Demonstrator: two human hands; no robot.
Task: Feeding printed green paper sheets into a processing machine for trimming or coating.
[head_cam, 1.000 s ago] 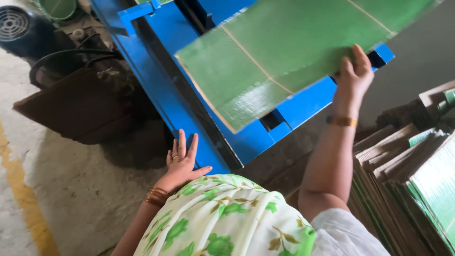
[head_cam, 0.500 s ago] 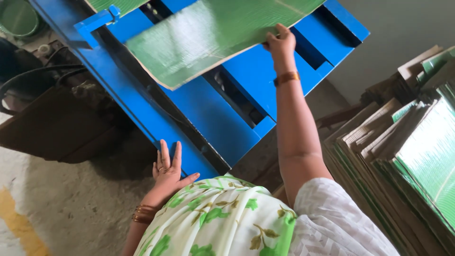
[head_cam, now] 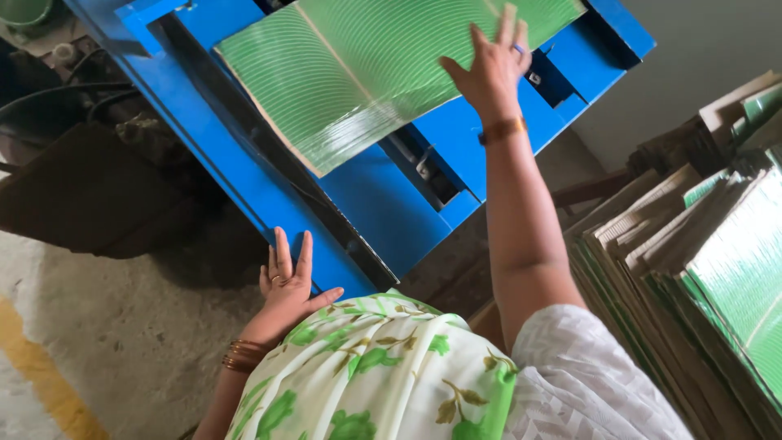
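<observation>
— Left hand [head_cam: 285, 281]?
— Flat, fingers spread, resting on near edge of smooth blue metal machine table [head_cam: 383, 220].
— Right hand [head_cam: 489, 69]?
— Open, palm pressed on glossy green ribbed sheet [head_cam: 358, 73], lying far on table.
— Far right?
— Stacked green-faced cardboard sheets [head_cam: 709, 253], on edge.

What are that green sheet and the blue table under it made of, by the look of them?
The green sheet, under the right hand, looks like thin card with a glossy green film: it shines, and the stacked sheets show brown board edges. The blue table seems painted metal, with flat hard panels, sharp edges and an even coat. The left hand rests at its edge.
</observation>
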